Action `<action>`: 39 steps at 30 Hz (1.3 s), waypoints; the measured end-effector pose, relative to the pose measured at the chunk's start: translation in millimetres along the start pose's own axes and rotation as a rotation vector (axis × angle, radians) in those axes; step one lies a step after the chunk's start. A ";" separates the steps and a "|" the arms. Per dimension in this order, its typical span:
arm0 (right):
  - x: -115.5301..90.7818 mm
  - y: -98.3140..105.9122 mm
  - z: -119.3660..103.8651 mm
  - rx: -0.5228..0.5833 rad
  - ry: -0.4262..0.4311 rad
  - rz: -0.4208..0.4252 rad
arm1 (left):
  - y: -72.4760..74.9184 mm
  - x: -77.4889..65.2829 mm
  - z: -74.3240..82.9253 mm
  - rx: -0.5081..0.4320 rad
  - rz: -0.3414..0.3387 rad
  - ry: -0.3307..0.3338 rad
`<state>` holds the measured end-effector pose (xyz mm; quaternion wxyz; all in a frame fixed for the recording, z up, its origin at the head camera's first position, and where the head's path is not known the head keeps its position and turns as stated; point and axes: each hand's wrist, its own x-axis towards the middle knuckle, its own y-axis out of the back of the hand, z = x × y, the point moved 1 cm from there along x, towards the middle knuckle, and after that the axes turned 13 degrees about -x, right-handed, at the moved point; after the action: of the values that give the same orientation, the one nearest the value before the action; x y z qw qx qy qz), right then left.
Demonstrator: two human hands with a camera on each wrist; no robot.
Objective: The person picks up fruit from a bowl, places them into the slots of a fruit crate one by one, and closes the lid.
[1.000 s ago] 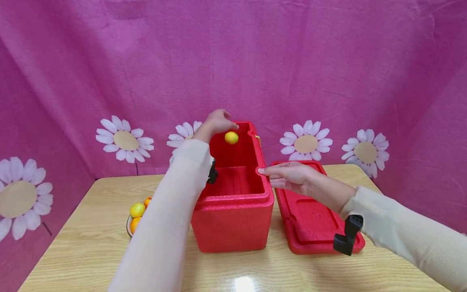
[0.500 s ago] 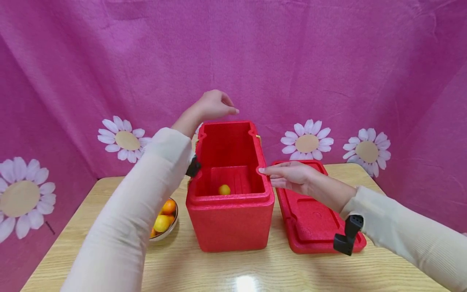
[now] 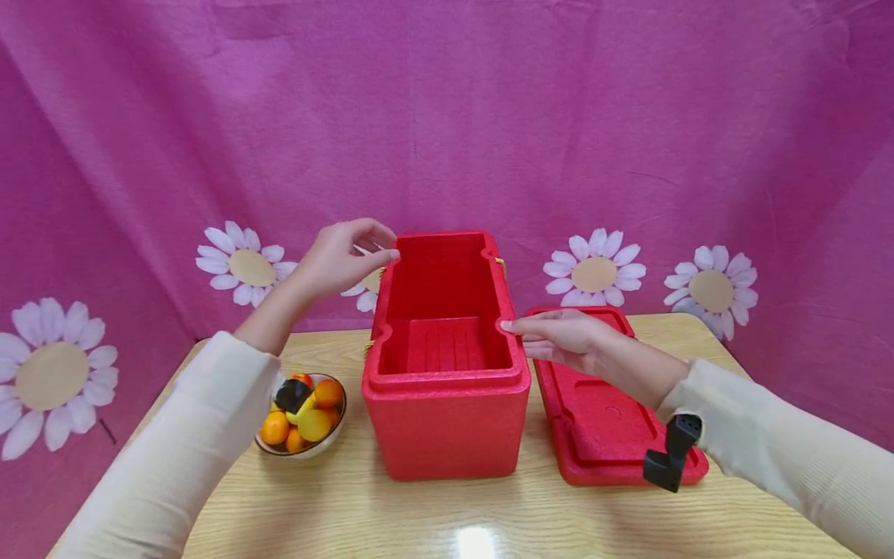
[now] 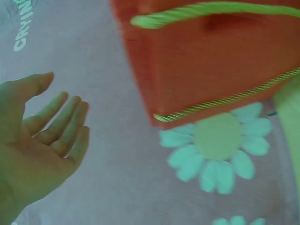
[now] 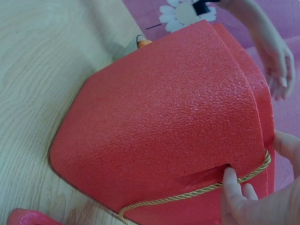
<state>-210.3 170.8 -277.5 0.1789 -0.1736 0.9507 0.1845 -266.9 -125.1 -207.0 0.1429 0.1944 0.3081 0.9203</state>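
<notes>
From the head: left hand (image 3: pixel 341 260) now back from over the red box (image 3: pixel 450 435), loose fingers with nothing in them; yellow fruit, just dropped in, now out of sight, so likely one drop done. Right hand (image 3: pixel 569 339) at the box's right edge. On the tabletop (image 3: pixel 398 528): one box, one lid (image 3: pixel 608 423), one bowl (image 3: pixel 310 451) with at least five fruits (image 3: pixel 314 425). From the left wrist: two stretches of rope (image 4: pixel 234 97), fingers apart. From the right wrist: thumb and fingers gripping the box, one bit of orange fruit (image 5: pixel 145 43) behind.

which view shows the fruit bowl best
The head view: the bowl shows nearly whole from above, though a black wrist camera covers some fruit. The right wrist view catches only a sliver of it beyond the box; the left wrist view shows none.
</notes>
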 end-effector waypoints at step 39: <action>0.1 1.4 -0.5 0.013 -0.022 0.011 | -34.7 -159.7 -137.8 0.303 0.014 -0.345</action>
<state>-211.0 171.8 -276.7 0.1896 -0.1650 0.9508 0.1812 -182.3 -229.9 -372.9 0.1562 0.3701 0.4124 0.8176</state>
